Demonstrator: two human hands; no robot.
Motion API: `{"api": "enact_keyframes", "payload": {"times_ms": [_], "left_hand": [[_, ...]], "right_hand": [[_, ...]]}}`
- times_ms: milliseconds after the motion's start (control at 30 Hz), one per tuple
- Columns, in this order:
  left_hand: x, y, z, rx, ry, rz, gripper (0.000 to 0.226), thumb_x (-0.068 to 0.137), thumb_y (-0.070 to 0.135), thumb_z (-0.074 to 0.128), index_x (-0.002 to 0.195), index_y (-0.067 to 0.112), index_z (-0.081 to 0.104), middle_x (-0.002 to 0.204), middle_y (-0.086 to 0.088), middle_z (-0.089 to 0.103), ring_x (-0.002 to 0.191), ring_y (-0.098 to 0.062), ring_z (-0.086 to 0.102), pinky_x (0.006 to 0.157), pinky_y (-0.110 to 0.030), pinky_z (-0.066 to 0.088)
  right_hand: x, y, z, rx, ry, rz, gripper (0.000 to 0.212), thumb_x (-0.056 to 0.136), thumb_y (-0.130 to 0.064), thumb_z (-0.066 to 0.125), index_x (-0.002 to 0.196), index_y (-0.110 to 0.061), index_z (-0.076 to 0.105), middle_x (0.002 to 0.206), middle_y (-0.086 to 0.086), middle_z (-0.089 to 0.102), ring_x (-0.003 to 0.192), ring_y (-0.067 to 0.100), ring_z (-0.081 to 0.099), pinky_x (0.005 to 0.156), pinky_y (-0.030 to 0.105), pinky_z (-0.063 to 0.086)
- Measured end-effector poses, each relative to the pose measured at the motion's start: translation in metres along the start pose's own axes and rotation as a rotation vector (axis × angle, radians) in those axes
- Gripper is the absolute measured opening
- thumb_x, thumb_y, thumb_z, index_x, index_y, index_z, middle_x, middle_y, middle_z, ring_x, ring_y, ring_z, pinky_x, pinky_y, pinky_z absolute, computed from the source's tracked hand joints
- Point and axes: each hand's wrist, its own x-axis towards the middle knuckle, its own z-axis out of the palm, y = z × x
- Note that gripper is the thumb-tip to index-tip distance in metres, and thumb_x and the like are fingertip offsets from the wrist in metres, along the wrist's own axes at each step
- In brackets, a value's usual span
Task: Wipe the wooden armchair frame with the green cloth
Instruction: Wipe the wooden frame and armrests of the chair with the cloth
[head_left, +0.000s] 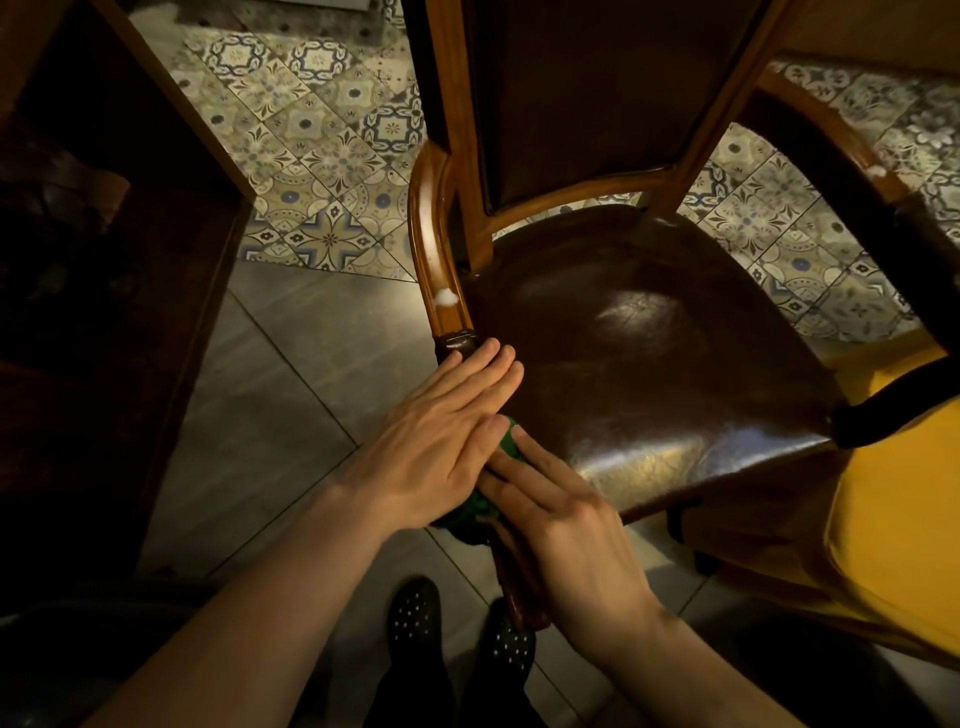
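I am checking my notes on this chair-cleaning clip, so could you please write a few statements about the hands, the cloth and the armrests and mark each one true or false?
1. The green cloth is pressed between both hands around the near armrest. True.
2. The left hand lies flat, fingers stretched toward the padded part of the armrest. True.
3. A white blob of foam sits on the leather seat. False: it sits on the wooden armrest rail, beyond the hands.
4. The right hand rests on the far armrest. False: it is on the near armrest, against the cloth.
5. The floor beneath the chair is plain carpet. False: patterned tiles show behind it.
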Motion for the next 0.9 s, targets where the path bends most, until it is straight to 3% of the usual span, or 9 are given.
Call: {"api": "enact_keyframes", "payload": {"times_ms": [200,333,433,533,633,700,900], "left_hand": [[0.000,0.000,0.001,-0.021,0.005,-0.007,0.056,0.109,0.038,0.010,0.158,0.017,0.024,0.168,0.003,0.019,0.155,-0.005,0.004,0.126,-0.042,0.013],[-0.002,0.000,0.002,-0.002,-0.003,-0.017,0.053,0.109,0.035,0.014,0.159,0.017,0.021,0.169,0.004,0.015,0.155,-0.004,0.001,0.126,-0.043,0.012],[-0.002,0.001,0.003,-0.020,-0.011,-0.027,0.054,0.109,0.038,0.013,0.160,0.019,0.017,0.170,0.005,0.010,0.155,-0.005,-0.003,0.127,-0.040,0.007],[-0.002,0.003,0.005,0.030,-0.039,-0.049,0.059,0.107,0.046,0.010,0.161,0.022,0.010,0.170,0.007,0.002,0.154,-0.005,-0.009,0.126,-0.039,0.001],[-0.001,0.005,0.006,0.099,-0.052,-0.051,0.061,0.105,0.051,0.010,0.161,0.026,0.007,0.170,0.009,-0.002,0.154,-0.006,-0.013,0.124,-0.038,-0.004],[-0.001,0.005,0.007,0.130,-0.053,-0.046,0.062,0.105,0.052,0.015,0.161,0.026,0.007,0.170,0.009,-0.002,0.154,-0.007,-0.014,0.123,-0.037,-0.006],[-0.003,0.007,0.005,0.164,-0.018,-0.028,0.067,0.106,0.057,0.026,0.161,0.021,0.013,0.169,0.007,0.004,0.154,-0.007,-0.013,0.121,-0.029,-0.016]], "right_hand": [[-0.007,0.010,-0.010,0.138,0.034,0.021,0.038,0.092,-0.019,0.068,0.130,-0.019,0.064,0.138,-0.003,0.062,0.127,0.020,0.057,0.096,0.041,0.056],[-0.030,0.037,-0.033,0.256,0.182,0.271,0.032,0.088,-0.011,0.068,0.116,-0.027,0.065,0.112,-0.014,0.064,0.101,0.001,0.062,0.081,0.028,0.058],[-0.034,0.071,-0.063,0.200,0.305,0.453,0.030,0.088,-0.012,0.068,0.103,-0.036,0.059,0.093,-0.016,0.063,0.081,-0.003,0.062,0.065,0.015,0.047],[-0.008,0.095,-0.093,0.200,0.473,0.522,0.017,0.092,-0.018,0.063,0.109,-0.023,0.064,0.089,-0.005,0.068,0.069,-0.004,0.062,0.058,0.010,0.043],[0.041,0.096,-0.115,0.246,0.525,0.432,0.029,0.093,-0.031,0.058,0.118,-0.019,0.065,0.099,-0.005,0.066,0.085,0.009,0.066,0.071,0.027,0.056],[0.077,0.086,-0.120,0.307,0.498,0.299,0.027,0.092,-0.030,0.058,0.116,-0.021,0.066,0.104,-0.006,0.068,0.094,0.009,0.067,0.082,0.038,0.059],[0.158,0.047,-0.090,0.268,0.181,-0.198,0.037,0.090,-0.008,0.066,0.125,-0.019,0.069,0.132,0.001,0.065,0.126,0.016,0.057,0.105,0.044,0.048]]}}
